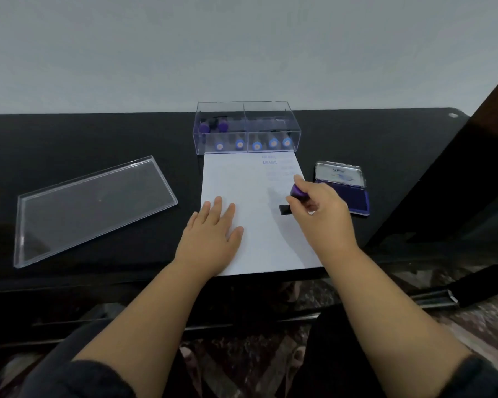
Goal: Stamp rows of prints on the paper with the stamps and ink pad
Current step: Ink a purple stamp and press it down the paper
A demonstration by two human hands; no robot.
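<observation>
The right hand (322, 209) fingers clamp the stamp (295, 196) over the paper (250, 196); the left hand (213, 225) presses flat, fingers apart. The open ink pad (348, 193) lies right of the paper, the stamp box (246, 127) behind it, and the clear lid (89, 208) on the worktop (69, 139) to the left.

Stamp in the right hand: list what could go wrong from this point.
1. The stamp looks tilted in the right hand, so its print may come out skewed or partial.
2. Earlier prints below AIR MAIL look faint; this one may too without fresh ink.
3. The open ink pad sits beside the right wrist, which might brush it and smear the paper.
</observation>
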